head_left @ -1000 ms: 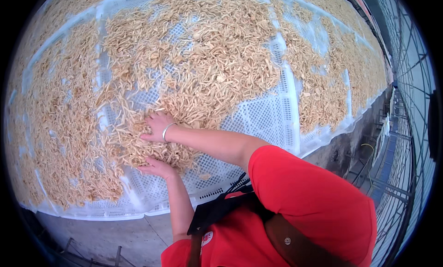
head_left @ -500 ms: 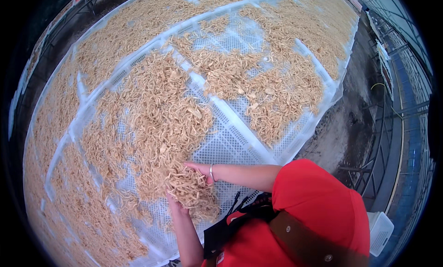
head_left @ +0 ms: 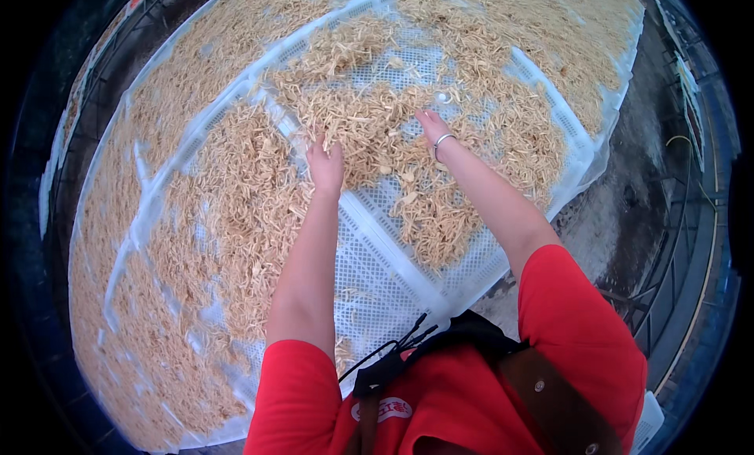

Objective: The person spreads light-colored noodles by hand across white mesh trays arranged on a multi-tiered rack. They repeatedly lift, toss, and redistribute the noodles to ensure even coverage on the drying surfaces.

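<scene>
While reaching with left hand [head_left: 325,167] and right hand [head_left: 432,130], both loosely open and apart, framing strips [head_left: 369,113] on trays [head_left: 355,286].
Pale tan, thin, curled, tangled; heaped in places, sparse elsewhere. Partly hidden by forearms [head_left: 305,274], divided by raised white rims [head_left: 394,252], with a white disc [head_left: 443,98] near the right hand and grey floor [head_left: 601,196] beyond.

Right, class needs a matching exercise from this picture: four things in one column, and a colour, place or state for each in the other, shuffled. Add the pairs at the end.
Column one
1. bracelet
2. strips
3. shirt
4. trays

Column two
A. red, short-sleeved
B. white, with many small holes
C. round the right wrist
D. pale tan, spread out in a loose layer

Pairs: 1-C, 2-D, 3-A, 4-B
</scene>
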Motion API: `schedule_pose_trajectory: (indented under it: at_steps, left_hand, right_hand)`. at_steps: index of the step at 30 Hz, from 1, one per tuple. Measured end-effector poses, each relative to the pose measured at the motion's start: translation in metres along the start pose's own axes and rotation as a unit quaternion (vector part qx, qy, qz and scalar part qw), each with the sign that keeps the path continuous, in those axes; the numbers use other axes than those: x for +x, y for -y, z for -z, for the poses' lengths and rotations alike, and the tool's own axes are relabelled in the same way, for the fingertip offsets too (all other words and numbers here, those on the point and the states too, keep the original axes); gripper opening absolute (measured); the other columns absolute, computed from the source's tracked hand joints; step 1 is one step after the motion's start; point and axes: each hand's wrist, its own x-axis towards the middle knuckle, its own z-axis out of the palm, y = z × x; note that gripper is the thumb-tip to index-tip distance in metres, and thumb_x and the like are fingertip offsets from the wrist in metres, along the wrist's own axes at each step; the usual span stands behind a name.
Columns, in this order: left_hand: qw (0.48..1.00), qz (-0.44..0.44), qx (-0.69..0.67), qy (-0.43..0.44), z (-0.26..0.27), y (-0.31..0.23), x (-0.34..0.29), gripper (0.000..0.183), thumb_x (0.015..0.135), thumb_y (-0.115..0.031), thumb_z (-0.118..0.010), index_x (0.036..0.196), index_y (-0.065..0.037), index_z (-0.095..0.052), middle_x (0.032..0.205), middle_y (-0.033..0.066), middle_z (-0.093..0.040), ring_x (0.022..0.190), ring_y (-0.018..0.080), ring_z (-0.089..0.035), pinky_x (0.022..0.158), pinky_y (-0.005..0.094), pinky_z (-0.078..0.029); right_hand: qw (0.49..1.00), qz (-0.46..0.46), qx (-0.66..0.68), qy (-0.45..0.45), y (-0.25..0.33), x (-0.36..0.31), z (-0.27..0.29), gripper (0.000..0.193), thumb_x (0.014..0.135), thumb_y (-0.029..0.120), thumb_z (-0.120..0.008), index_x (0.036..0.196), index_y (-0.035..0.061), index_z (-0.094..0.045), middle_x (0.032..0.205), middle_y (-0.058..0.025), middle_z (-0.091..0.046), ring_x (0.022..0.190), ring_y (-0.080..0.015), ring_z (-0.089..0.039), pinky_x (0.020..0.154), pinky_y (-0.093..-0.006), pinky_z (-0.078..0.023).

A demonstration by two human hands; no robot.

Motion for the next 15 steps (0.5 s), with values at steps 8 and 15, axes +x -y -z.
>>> schedule_pose_trajectory:
  at_steps: [8,15]
  left_hand:
    - [0.932,-0.068,0.345,-0.086,-0.053,0.059,-0.078,0.069,0.081,-0.025,-0.059,0.143,-0.014,-0.031,0.148,0.0103,-0.029,0.139,0.0288,-0.019,0.111,0.0521,-0.015]
    - [0.925,-0.078,0.342,-0.145,-0.055,0.070,-0.081,0.064,0.083,-0.021,-0.053,0.142,-0.011,-0.030,0.147,0.0116,-0.030,0.139,0.0307,-0.019,0.111,0.0504,-0.015]
  right_hand:
    - [0.795,0.391,-0.451,0.113,-0.008,0.010,-0.103,0.068,0.077,0.047,-0.062,0.137,0.0227,-0.043,0.139,-0.0101,-0.041,0.133,-0.0301,-0.029,0.106,-0.0503,-0.027]
    - [0.789,0.360,-0.488,0.099,-0.032,-0.031,-0.129,0.043,0.073,0.026,-0.067,0.114,0.0213,-0.057,0.117,-0.0059,-0.051,0.111,-0.0261,-0.048,0.091,-0.0450,-0.043]
